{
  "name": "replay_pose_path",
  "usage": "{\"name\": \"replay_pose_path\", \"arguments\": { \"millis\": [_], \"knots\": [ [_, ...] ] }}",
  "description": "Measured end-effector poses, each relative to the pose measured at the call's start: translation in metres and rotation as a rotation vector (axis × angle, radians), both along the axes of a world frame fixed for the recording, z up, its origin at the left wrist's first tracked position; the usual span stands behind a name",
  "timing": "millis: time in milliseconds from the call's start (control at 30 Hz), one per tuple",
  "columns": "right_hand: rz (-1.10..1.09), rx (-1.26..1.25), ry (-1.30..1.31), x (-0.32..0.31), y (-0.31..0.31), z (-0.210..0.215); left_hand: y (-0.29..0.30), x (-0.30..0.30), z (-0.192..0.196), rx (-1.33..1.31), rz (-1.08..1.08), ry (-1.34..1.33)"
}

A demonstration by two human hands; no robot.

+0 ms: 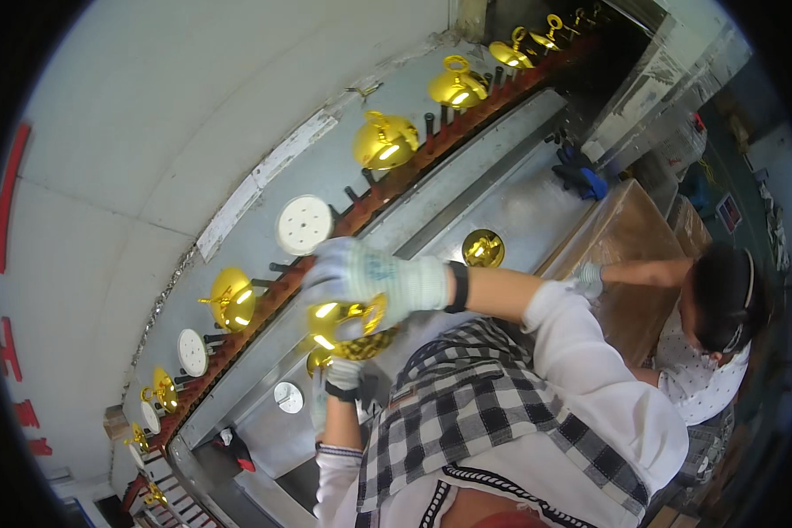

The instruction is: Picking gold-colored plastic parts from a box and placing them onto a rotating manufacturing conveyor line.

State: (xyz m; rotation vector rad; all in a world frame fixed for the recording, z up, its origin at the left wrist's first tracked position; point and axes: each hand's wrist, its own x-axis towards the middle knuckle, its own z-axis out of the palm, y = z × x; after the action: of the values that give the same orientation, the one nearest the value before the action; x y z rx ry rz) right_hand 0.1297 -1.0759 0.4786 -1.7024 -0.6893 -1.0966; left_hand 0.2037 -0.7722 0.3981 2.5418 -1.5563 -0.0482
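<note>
A shiny gold dome-shaped cover with a ring handle [330, 327] is tilted between my two gloved hands. Below it is my left hand [345, 373], closed at the dome's lower edge, with its fingers mostly hidden behind the piece. My right hand [361, 277], in a pale knit glove with a black band at the wrist, passes just above the dome beside the rack's edge. Motion smears its fingers, so I cannot see whether they grip anything. Close to that hand, a white round disc with small holes [305, 225] sits on the peg line.
A long rust-brown conveyor rail with pegs [361, 211] carries several gold domes [385, 141] and white discs. On the metal bench lie another gold dome [483, 249] and a white disc [288, 397]. A co-worker [713, 308] reaches into a large lined carton [620, 238] at right.
</note>
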Motion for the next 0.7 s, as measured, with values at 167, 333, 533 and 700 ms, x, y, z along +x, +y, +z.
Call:
{"name": "replay_pose_path", "arguments": {
  "millis": [167, 333, 533, 700],
  "knots": [
    [-0.234, 0.514, 0.651, -0.149, -0.084, -0.137, -0.203, -0.004, 0.08, -0.236, 0.092, 0.375],
    [-0.609, 1.223, 0.974, -0.314, -0.121, -0.286, -0.301, 0.109, 0.068, -0.126, 0.322, 0.022],
    [-0.843, 0.919, 1.775, -0.449, -0.13, -0.398, -0.362, 0.164, 0.036, -0.085, 0.582, 0.22],
    [-0.938, 0.274, 1.745, -0.389, -0.177, -0.339, -0.354, 0.154, 0.049, -0.038, 0.604, 0.052]
  ]
}}
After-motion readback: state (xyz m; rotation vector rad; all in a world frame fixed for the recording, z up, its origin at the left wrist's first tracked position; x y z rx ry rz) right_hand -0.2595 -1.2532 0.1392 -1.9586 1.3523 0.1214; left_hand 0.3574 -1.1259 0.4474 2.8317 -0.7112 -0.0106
